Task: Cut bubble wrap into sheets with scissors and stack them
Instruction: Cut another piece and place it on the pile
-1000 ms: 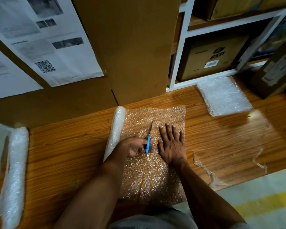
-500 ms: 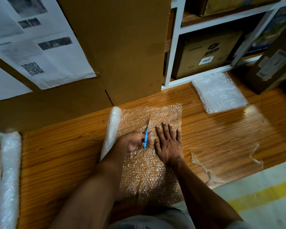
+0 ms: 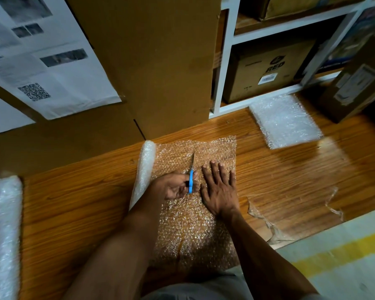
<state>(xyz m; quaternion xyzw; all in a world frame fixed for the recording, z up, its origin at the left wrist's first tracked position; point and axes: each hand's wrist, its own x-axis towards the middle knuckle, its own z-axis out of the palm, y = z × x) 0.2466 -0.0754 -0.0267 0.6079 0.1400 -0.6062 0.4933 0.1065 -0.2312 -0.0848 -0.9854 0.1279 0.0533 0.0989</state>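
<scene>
- Bubble wrap [image 3: 193, 224] lies flat on the wooden floor [image 3: 74, 202], right in front of the person, with the rolled-up part [image 3: 144, 169] just to the left.
- The left hand [image 3: 173, 187] curls tight around the blue scissors [image 3: 191, 180], and the blades point away, up the middle of the wrap.
- The right hand [image 3: 220, 191] lies flat with straight fingers, pressing the wrap down just to the right of the scissors.
- The cut could go crooked, I think, if the flat hand slips and the wrap slides.
- The right thumb sits very close to the blades, so a quick snip could nick it.
- The soft wrap could bunch up in the blades and tear.
- The wrap is under both hands; the uncut part lies past the blade tips, near the brown box [image 3: 160, 61].
- A pile of cut sheets [image 3: 286, 122] waits well off to the right, by the white shelf [image 3: 227, 72].
</scene>
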